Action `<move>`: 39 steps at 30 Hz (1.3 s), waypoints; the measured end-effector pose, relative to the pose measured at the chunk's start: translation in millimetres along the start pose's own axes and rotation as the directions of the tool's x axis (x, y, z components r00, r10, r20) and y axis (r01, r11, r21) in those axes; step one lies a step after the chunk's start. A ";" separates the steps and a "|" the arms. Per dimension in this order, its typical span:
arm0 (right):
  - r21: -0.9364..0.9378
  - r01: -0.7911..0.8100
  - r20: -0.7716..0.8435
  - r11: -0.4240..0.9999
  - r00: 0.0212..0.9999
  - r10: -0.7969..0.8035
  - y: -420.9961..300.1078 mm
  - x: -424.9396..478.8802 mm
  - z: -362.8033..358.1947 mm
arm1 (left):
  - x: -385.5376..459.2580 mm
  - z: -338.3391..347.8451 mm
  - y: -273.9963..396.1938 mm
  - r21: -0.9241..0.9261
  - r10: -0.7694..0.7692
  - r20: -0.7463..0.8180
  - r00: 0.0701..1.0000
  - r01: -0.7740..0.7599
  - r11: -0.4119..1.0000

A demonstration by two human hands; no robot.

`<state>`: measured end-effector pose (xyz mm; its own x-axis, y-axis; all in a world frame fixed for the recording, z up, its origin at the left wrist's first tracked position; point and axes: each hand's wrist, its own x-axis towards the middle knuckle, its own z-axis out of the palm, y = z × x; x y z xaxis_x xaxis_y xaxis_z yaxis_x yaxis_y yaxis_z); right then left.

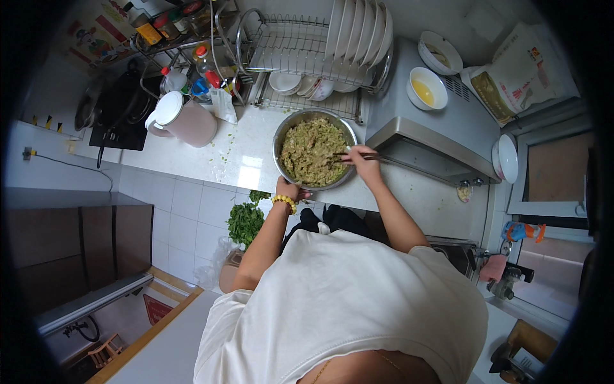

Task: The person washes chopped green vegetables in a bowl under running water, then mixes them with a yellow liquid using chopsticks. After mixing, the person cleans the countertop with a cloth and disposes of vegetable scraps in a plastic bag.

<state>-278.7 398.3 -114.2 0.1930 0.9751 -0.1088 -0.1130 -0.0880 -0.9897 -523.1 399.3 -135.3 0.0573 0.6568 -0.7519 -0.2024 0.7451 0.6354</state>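
Observation:
A large stainless-steel bowl [352, 137] stands near the counter's front edge. A chopped green-and-brown filling [312, 144] heaps inside it. My right hand [364, 163] grips dark chopsticks [371, 156] at the bowl's right side, and their tips reach into the filling. At the lower rim, my left hand [289, 189] holds the bowl's near edge; part of its grip is hidden beneath the rim. A yellow beaded bracelet [284, 203] circles the left wrist.
Left of the bowl stands a pitcher [192, 122]; green scraps [225, 149] dot the counter. A dish rack [297, 48] rises behind. On the right sits a steel oven [422, 129], topped by a bowl of yellow liquid [426, 90]. Leafy greens [245, 223] lie below the counter.

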 end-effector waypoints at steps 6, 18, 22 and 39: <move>0.131 -0.106 -0.046 0.986 0.993 0.113 -30.0 -2.3 2.4 | 4.3 -6.2 -6.5 0.000 -0.029 -0.005 1.000 0.029 1.000; -0.136 0.268 0.125 0.954 0.960 -0.252 -10.9 -49.0 51.1 | -35.1 63.9 8.5 -0.130 -0.089 0.500 0.862 0.176 0.976; -0.374 0.444 0.247 0.814 0.894 -0.374 -42.6 -71.2 57.6 | -5.4 60.8 -7.8 -0.287 -0.082 0.567 0.820 0.290 0.913; 0.078 0.078 -0.037 0.994 0.997 -0.075 -20.8 -51.9 28.6 | -18.6 -8.4 5.9 0.665 0.427 0.102 0.898 -0.381 0.642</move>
<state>-314.3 355.4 -85.3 0.2369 0.9708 -0.0377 -0.1731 0.0040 -0.9849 -533.6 390.5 -119.0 0.0643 0.9202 -0.3860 0.4982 0.3056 0.8114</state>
